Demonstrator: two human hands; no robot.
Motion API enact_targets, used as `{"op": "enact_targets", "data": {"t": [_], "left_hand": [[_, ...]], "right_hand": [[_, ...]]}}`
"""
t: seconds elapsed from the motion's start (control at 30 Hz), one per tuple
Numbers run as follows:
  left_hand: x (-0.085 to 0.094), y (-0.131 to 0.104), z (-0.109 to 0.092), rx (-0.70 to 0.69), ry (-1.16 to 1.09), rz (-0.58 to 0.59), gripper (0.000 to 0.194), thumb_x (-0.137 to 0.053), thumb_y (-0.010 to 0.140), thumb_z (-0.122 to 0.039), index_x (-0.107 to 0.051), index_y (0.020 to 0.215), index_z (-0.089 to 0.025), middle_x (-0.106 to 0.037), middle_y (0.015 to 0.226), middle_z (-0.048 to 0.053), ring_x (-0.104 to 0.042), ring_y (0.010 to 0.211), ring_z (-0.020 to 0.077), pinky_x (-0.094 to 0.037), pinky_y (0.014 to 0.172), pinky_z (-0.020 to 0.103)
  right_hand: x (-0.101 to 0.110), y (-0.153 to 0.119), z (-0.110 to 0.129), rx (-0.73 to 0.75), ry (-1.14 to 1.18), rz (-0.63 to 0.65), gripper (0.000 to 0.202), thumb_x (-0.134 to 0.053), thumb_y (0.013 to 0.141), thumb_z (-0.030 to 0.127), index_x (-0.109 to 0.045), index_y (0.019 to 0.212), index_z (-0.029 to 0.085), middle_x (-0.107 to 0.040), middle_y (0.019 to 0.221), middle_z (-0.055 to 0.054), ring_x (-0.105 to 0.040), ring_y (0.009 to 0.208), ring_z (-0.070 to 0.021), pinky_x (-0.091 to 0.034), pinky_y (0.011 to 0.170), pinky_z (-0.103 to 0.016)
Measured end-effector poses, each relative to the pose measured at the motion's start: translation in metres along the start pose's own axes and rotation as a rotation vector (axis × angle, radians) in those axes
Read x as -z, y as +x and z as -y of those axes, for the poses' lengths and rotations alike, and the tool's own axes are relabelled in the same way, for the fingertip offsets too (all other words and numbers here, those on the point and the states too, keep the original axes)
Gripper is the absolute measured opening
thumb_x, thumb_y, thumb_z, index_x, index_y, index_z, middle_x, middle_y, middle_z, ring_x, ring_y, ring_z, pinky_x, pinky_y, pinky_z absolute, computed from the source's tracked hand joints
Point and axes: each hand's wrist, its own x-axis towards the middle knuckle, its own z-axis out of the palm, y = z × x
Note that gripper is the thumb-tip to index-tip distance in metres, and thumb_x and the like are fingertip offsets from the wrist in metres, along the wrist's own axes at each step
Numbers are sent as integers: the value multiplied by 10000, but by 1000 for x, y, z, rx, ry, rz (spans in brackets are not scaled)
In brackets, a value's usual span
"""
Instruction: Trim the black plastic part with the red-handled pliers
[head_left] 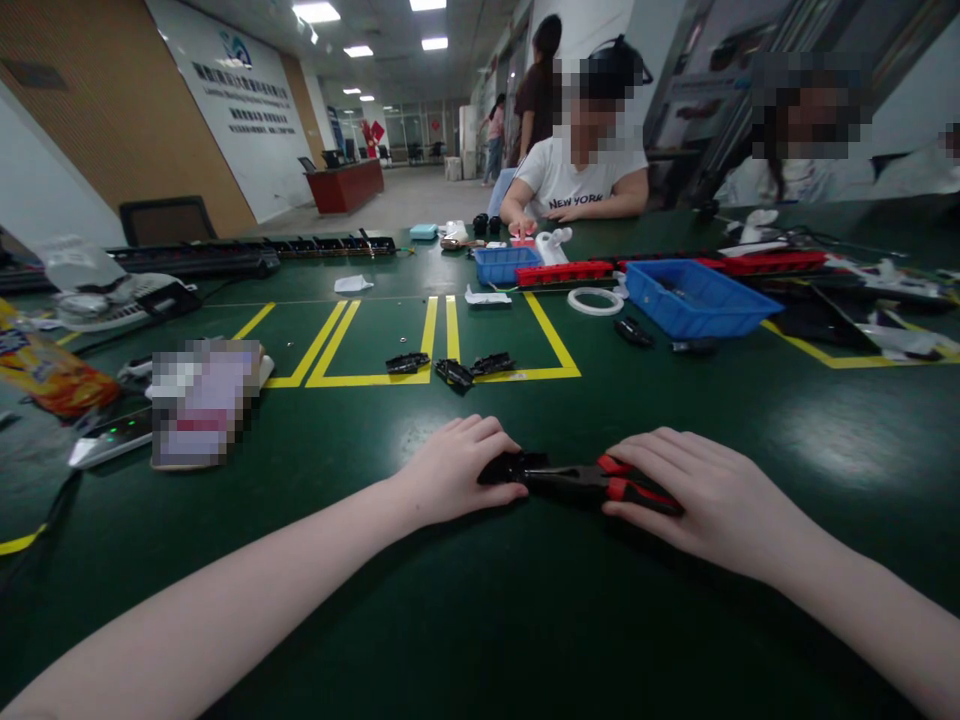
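My left hand (463,468) is closed around a small black plastic part (501,468), most of it hidden by the fingers. In my right hand (686,490) is a pair of long-nose pliers (574,478) with red and black handles. The jaws point left and meet the black part; whether they grip it I cannot tell. Beyond my hands, several similar black parts (454,374) lie near the yellow tape lines on the green table (480,620).
Two blue bins (697,300) stand farther back, with a white ring (595,301) and a red strip (566,273) near them. A phone (206,400) and an orange packet (52,365) lie at left. Across the table sits a person in a white shirt (581,180).
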Motion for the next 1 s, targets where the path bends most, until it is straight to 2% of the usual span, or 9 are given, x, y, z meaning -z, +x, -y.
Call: {"op": "enact_targets", "data": {"t": [0.37, 0.6, 0.87, 1.0], "left_hand": [[1, 0, 0, 6, -15, 22, 366, -700, 909, -426, -621, 1166, -178, -660, 1124, 60, -617, 1003, 227, -520, 840, 372], [1, 0, 1, 3, 0, 23, 363, -686, 916, -429, -615, 1170, -180, -658, 1120, 68, -615, 982, 230, -516, 831, 375], [3, -1, 1, 5, -15, 36, 334, -677, 922, -415, -619, 1152, -181, -657, 1122, 66, -616, 993, 230, -515, 838, 374], [6, -4, 1, 27, -14, 29, 323, -669, 930, -410, -622, 1149, -178, -655, 1120, 65, -615, 986, 226, -517, 835, 375]], "right_hand": [[3, 1, -1, 1, -10, -6, 394, -572, 942, 506, -649, 1149, 180, -730, 1028, -105, -673, 940, -264, -523, 792, -406], [0, -1, -3, -12, -12, -2, 437, -547, 950, 512, -633, 1216, 176, -715, 1097, -135, -674, 947, -277, -529, 757, -408], [15, 4, -2, 15, -98, -54, 392, -558, 962, 448, -583, 1233, 167, -695, 1089, -150, -665, 949, -284, -524, 757, -411], [13, 3, -7, -33, -140, -16, 387, -524, 969, 424, -563, 1249, 159, -677, 1114, -175, -654, 967, -319, -524, 765, -458]]}}
